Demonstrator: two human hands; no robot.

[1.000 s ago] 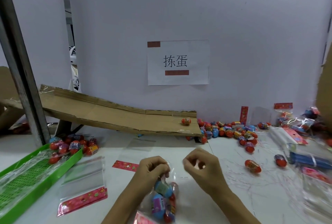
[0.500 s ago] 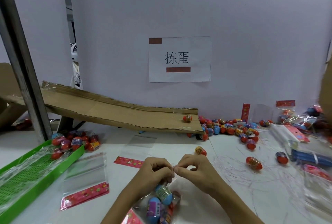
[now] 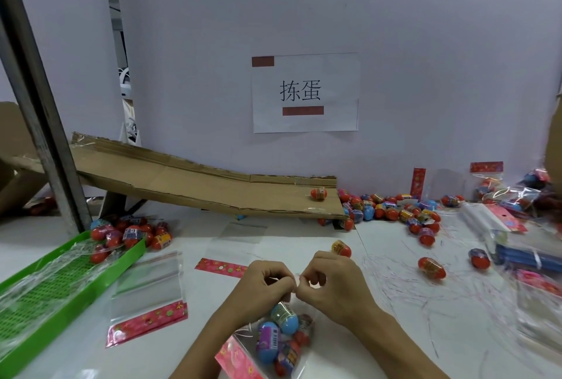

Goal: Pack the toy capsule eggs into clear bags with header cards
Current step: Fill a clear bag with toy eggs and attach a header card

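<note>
A clear plastic bag of blue and red toy capsule eggs point(image 3: 281, 334) lies on the white bench point(image 3: 395, 333) just before me. My left hand point(image 3: 263, 282) and right hand point(image 3: 331, 281) pinch its mouth together, probably to seal it. Loose red and blue eggs point(image 3: 392, 211) wait beyond, below a sloping cardboard ramp point(image 3: 194, 187).

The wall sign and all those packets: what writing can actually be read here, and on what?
"拣蛋": on the white paper sign taped to the wall.
Egg wrappers in the bag: print and barcodes too blurred to read.
Red header cards: pattern only, no legible words.
</note>
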